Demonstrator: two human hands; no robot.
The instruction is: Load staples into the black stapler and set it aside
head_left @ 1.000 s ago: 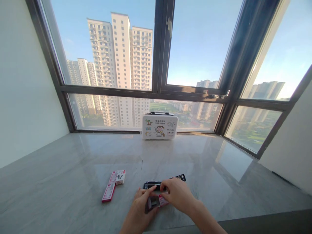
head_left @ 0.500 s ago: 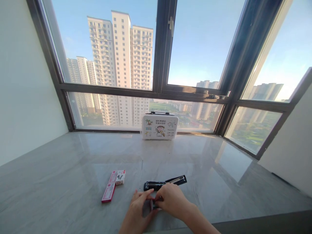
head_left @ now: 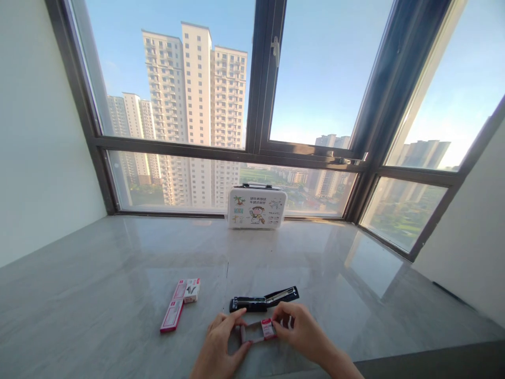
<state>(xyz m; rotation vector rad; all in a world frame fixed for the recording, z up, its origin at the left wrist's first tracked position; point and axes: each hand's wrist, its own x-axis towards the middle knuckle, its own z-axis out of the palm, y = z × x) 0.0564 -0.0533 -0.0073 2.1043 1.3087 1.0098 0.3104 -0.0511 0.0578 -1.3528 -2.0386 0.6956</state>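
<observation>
Between my two hands is a small staple box, its red-and-white sleeve (head_left: 268,329) at the right end of a pale tray (head_left: 252,332). My left hand (head_left: 223,339) grips the tray's left end between thumb and fingers. At the sleeve's right edge, my right hand (head_left: 302,331) pinches with thumb and forefinger. Just beyond the hands lies a black stapler (head_left: 248,303), swung open, its metal staple channel exposed toward the right. Whether staples lie in the tray cannot be made out.
Left of the hands lie two pink-and-white boxes (head_left: 172,316) and a white box with a black picture (head_left: 192,290), touching one another. A white printed case (head_left: 256,208) with a dark handle stands against the window (head_left: 307,152). Grey stone sill (head_left: 118,295) underneath.
My right hand has shifted right and its fingers have opened out from the box. The red-and-white sleeve and pale tray now show between the hands. The left hand keeps its hold.
</observation>
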